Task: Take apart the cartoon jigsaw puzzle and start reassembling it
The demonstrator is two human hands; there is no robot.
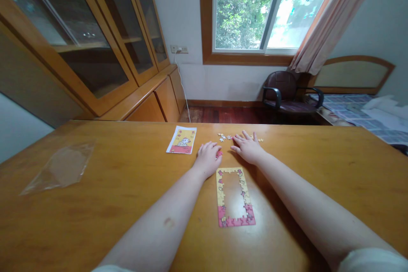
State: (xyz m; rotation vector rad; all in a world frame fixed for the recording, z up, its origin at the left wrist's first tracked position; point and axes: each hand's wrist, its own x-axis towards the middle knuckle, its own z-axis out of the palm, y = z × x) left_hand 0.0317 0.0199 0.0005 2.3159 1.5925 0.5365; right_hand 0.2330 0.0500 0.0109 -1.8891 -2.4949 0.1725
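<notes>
My left hand (208,158) rests on the table with its fingers curled over a few pink jigsaw pieces (219,153), which show beside the thumb. Farther right, my right hand (247,148) lies palm down, fingers spread, among loose jigsaw pieces (222,137); a bit of pink shows at its fingertips. What lies beneath its palm is hidden. Nearer to me is a joined jigsaw border (220,195), yellow at the top and pink at the bottom, with bare table inside it. A picture card (181,139) with a white animal on yellow and pink lies left of my left hand.
A clear plastic bag (63,163) lies on the left of the wooden table (127,204). Beyond the far edge are a glass-door cabinet (127,72), a dark office chair (285,91) and a bed (360,108). A white cable (181,78) hangs from the wall socket.
</notes>
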